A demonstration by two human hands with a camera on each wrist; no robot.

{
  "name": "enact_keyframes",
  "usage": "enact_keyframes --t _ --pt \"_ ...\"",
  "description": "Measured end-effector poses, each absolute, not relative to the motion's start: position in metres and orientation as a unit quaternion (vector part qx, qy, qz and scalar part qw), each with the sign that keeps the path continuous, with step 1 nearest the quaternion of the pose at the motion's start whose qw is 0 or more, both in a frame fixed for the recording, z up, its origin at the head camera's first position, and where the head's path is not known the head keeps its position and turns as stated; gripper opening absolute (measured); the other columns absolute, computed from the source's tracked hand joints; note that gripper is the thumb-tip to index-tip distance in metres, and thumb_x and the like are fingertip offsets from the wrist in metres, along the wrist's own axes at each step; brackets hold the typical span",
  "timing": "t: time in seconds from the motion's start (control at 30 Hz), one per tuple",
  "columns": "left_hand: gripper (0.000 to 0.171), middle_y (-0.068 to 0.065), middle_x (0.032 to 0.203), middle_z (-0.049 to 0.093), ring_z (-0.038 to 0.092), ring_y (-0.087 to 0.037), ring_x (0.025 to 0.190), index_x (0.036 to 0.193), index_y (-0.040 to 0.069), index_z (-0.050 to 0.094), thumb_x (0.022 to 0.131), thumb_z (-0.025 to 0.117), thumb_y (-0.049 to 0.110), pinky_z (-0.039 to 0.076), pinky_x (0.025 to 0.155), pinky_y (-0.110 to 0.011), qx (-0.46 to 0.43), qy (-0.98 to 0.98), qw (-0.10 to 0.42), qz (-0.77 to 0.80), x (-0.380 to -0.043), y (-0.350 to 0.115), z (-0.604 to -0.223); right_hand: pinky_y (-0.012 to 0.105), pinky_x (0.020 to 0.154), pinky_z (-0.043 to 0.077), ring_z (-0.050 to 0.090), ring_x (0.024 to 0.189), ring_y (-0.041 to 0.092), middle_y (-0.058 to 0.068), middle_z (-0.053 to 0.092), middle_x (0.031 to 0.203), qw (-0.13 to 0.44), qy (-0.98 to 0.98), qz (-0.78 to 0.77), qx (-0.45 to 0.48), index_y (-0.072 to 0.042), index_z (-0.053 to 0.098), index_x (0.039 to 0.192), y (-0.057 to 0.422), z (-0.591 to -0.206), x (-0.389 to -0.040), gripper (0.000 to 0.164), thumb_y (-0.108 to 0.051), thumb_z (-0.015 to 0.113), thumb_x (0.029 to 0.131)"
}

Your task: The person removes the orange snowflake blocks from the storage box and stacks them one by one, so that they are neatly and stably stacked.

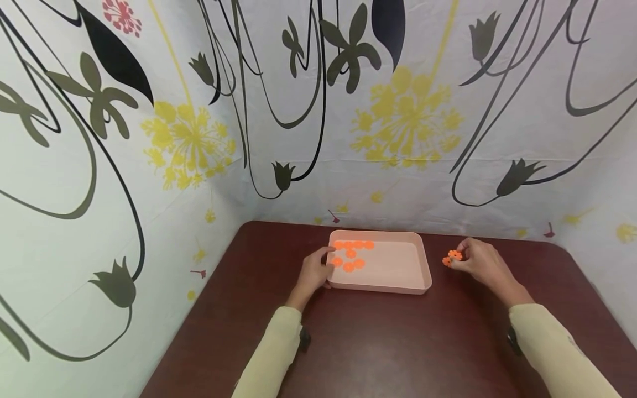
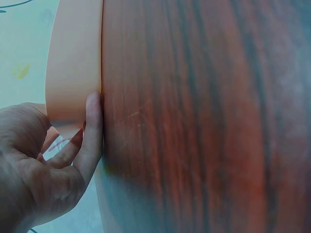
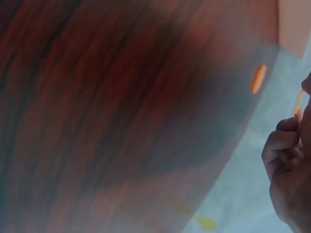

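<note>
A shallow pale-pink tray (image 1: 398, 265) lies on the table, with several flat orange flower-shaped pieces (image 1: 350, 254) spread in its left half. My left hand (image 1: 314, 270) grips the tray's left end, thumb at the rim; in the left wrist view its fingers (image 2: 92, 131) lie against the outer wall. To the right of the tray, my right hand (image 1: 481, 261) pinches one orange flower-shaped piece (image 1: 455, 255) between thumb and fingers. Another orange piece (image 3: 258, 79) rests on the tabletop just beyond that hand. The right wrist view catches only part of the hand and the held piece's edge.
The dark reddish-brown table (image 1: 378, 342) carries the tray near its far edge. A white cloth printed with flowers and stems (image 1: 308, 138) hangs behind the table and along both sides.
</note>
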State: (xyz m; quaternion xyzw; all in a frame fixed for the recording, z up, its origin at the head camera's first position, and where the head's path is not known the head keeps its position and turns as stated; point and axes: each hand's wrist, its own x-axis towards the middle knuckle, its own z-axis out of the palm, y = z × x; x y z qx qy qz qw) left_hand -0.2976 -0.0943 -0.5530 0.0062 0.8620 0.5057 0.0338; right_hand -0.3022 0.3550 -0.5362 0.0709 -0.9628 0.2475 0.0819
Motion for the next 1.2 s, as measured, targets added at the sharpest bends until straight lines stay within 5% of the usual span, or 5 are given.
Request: enact_keyframes --t 0.17,0.93,1.2 --pt "0.053 -0.009 0.078 0.060 0.060 -0.019 0.047 0.143 0.023 0.065 0.095 0.064 0.001 0.061 0.045 -0.037 0.003 0.863 0.032 0.504 -0.296 -0.092 -0.548 0.029 0.053 0.039 0.050 0.063 0.017 0.003 0.057 0.071 0.063 -0.965 0.245 0.066 0.001 0.064 0.103 0.358 -0.546 -0.308 0.041 -0.026 0.084 0.079" --pt "0.054 -0.008 0.079 0.060 0.060 -0.018 0.047 0.143 0.022 0.065 0.095 0.065 -0.001 0.060 0.044 -0.036 -0.009 0.865 0.034 0.500 -0.297 -0.092 -0.553 0.031 0.053 0.039 0.052 0.066 0.019 0.009 0.064 0.080 0.009 -0.976 0.209 0.061 0.004 0.067 0.103 0.356 -0.561 -0.317 0.045 -0.034 0.083 0.083" --pt "0.054 -0.011 0.103 0.068 0.059 -0.018 0.048 0.143 0.022 0.064 0.095 0.063 -0.002 0.059 0.045 -0.033 -0.008 0.863 0.034 0.505 -0.297 -0.091 -0.554 0.031 0.052 0.038 0.051 0.064 0.018 0.005 0.061 0.076 0.012 -0.975 0.214 0.065 0.000 0.067 0.098 0.355 -0.566 -0.321 0.037 -0.031 0.082 0.082"
